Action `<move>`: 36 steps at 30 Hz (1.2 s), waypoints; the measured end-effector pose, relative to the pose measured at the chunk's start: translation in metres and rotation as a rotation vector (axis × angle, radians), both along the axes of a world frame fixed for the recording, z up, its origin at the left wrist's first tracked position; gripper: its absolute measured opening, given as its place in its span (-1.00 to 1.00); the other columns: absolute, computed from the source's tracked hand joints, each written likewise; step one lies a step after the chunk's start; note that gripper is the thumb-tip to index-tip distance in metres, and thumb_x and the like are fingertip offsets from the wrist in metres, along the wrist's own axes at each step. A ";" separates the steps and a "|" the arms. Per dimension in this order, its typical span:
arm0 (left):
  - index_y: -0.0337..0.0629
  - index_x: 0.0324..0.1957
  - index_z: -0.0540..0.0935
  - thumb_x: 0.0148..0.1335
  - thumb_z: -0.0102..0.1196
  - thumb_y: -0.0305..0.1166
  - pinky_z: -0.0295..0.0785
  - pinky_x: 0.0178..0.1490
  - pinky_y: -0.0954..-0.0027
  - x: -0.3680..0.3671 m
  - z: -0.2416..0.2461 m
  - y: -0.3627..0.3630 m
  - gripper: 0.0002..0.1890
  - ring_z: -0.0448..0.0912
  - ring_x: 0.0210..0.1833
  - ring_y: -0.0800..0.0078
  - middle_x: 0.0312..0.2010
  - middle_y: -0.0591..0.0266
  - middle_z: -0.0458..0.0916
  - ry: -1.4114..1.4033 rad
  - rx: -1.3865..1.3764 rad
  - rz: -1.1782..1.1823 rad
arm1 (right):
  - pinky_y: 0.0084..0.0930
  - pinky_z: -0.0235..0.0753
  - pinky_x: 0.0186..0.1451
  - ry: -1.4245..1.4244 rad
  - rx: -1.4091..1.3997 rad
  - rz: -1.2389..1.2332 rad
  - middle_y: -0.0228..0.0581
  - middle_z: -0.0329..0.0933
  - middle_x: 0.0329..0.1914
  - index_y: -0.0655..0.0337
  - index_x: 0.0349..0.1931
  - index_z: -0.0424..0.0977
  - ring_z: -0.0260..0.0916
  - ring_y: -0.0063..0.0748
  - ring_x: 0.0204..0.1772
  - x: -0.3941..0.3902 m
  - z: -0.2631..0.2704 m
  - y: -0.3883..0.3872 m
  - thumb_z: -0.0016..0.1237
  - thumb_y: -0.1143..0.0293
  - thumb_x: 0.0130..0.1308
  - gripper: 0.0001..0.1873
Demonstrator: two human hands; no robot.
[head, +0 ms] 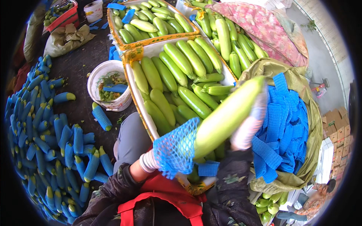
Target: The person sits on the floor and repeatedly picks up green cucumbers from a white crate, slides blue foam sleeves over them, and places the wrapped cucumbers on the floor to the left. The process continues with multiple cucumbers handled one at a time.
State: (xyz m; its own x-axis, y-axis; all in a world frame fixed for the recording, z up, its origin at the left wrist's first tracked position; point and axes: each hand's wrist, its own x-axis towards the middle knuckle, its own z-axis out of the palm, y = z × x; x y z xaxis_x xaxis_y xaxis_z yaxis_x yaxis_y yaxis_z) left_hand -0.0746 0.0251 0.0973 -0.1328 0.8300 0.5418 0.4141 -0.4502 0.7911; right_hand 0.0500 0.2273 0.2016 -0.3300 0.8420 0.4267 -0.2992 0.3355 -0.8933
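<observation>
A large pale-green zucchini is held at a slant over the front of an open foam box. My right hand, in a light glove and blurred, grips its right side near the upper end. Its lower end sits at the mouth of a stretched blue net sleeve. The sleeve is drawn over my left hand, which also wears a light glove; the mesh and the zucchini hide most of its fingers. More zucchini fill the foam box, taped in orange, in front of me.
At left lies a big heap of sleeved zucchini. A white bucket with scraps stands beside the box. Flat blue sleeves fill a tan sack at right. Behind are another zucchini box and a floral cloth. A person is at lower right.
</observation>
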 end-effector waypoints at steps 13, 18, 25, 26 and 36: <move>-0.23 0.51 0.29 0.10 0.41 -0.47 0.33 0.45 0.23 -0.062 -0.007 -0.150 -0.09 0.46 0.38 0.34 0.37 0.20 0.49 -1.227 -0.217 -0.013 | -0.45 0.49 -0.34 -0.536 -0.021 0.371 -0.19 0.57 -0.49 0.28 -0.22 0.52 0.49 -0.45 -0.48 -0.074 -0.078 -0.171 0.03 0.46 0.50 -0.90; -0.22 0.50 0.31 0.02 0.48 -0.41 0.25 0.50 0.30 -0.095 -0.039 -0.222 -0.04 0.42 0.41 0.39 0.38 0.14 0.47 -0.528 -0.676 0.431 | -0.53 0.53 -0.20 -0.521 0.237 0.591 -0.37 0.54 -0.35 0.25 0.03 0.52 0.47 -0.58 -0.32 -0.086 -0.154 -0.163 0.04 0.48 0.48 -0.82; 0.20 0.27 0.58 0.30 0.08 -0.50 0.62 0.06 0.25 -0.153 -0.144 -0.189 -0.50 0.72 -0.07 0.16 -0.14 0.22 0.74 0.616 -1.112 0.447 | -0.28 0.60 -0.11 -0.647 0.224 0.600 -0.01 0.65 -0.24 0.26 -0.04 0.57 0.63 0.02 -0.20 -0.070 -0.136 -0.173 0.12 0.47 0.39 -0.82; 0.14 0.22 0.62 0.33 0.09 -0.46 0.61 0.01 0.28 -0.153 -0.159 -0.204 -0.57 0.72 -0.11 0.23 -0.15 0.23 0.74 0.605 -0.958 0.492 | -0.31 0.60 -0.11 -0.632 0.167 0.632 -0.03 0.65 -0.25 0.27 -0.03 0.57 0.64 -0.02 -0.20 -0.064 -0.125 -0.168 0.11 0.48 0.40 -0.82; -0.30 0.14 0.62 0.24 0.23 -0.38 0.57 0.08 0.05 -0.170 -0.132 -0.416 -0.57 0.64 0.00 -0.20 -0.14 -0.30 0.68 0.205 -1.639 1.110 | -0.19 0.56 -0.15 -1.246 0.432 -0.050 -0.06 0.51 -0.10 0.23 0.10 0.53 0.56 -0.08 -0.21 0.108 -0.095 -0.045 0.28 0.31 0.25 -0.57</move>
State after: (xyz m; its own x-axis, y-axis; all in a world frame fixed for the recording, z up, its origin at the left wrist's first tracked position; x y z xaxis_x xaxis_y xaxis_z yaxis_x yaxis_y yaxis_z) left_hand -0.2450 -0.3908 -0.0349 -0.8938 0.0742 -0.4423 0.0728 0.9971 0.0203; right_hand 0.1579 0.1819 0.1064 -0.6674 0.7383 0.0973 0.6611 0.6476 -0.3789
